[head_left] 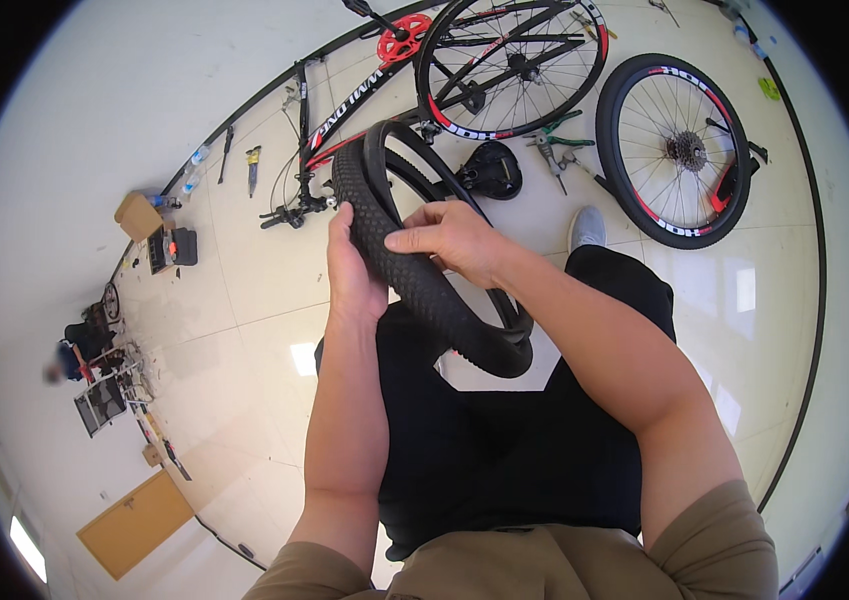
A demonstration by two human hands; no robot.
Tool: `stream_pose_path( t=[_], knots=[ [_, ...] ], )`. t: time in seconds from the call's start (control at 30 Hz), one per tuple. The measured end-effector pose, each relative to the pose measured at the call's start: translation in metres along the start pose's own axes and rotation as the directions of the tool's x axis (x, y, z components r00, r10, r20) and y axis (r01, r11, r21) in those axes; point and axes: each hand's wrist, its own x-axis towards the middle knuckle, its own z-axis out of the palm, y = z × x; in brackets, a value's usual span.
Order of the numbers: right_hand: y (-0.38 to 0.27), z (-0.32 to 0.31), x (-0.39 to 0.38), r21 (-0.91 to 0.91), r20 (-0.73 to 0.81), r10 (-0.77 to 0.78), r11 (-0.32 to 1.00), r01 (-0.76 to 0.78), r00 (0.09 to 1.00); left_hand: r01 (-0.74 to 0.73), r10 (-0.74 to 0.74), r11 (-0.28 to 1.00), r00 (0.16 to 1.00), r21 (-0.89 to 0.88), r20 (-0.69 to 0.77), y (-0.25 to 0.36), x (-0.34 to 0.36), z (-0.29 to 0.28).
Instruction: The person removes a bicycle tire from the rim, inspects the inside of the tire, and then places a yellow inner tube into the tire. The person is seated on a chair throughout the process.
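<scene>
- Left hand [356, 275] cups the tire [444, 308] along its tread; right hand [462, 242] clamps it, thumb on top.
- The tire is held tilted over the legs [619, 285].
- A loosened right pinch could let it twist; weak grips might drop it near the saddle [491, 172].

There's one loose tyre [412, 280], two large wheels [521, 66] [687, 151], one red chainring [402, 38].

Olive-brown shirt [504, 565], short sleeves [714, 545]; black trousers [509, 450]; light grey shoe [587, 228]; forearms [344, 420] bare.
</scene>
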Motion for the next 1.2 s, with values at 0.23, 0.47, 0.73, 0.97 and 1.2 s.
stream_pose_path(
  t=[0.23, 0.47, 0.73, 0.97, 1.2],
  knots=[
    [0.008, 0.005, -0.004, -0.136, 0.032, -0.011, 0.991, 0.015, 0.999, 0.115, -0.112, 0.99, 0.993, -0.087, 0.039, 0.008, 0.017, -0.015],
    [0.007, 0.005, -0.011, -0.099, 0.082, 0.02, 0.995, -0.011, 0.996, 0.244, -0.199, 0.943, 0.958, -0.225, 0.204, 0.005, 0.021, -0.016],
    [0.016, 0.002, -0.005, 0.12, -0.034, 0.23, 0.967, -0.225, 0.973, 0.186, -0.177, 0.978, 0.98, -0.091, 0.095, -0.003, 0.026, -0.011],
    [0.033, 0.02, -0.001, -0.298, -0.508, -0.084, 0.951, -0.084, 0.857, 0.106, -0.11, 0.992, 0.992, -0.065, -0.058, -0.013, 0.027, 0.007],
    [0.031, 0.025, -0.004, -0.589, -0.497, -0.372, 0.808, 0.01, 0.784, 0.0, 0.008, 0.999, 0.986, 0.048, -0.169, -0.014, 0.028, 0.008]
  ],
)
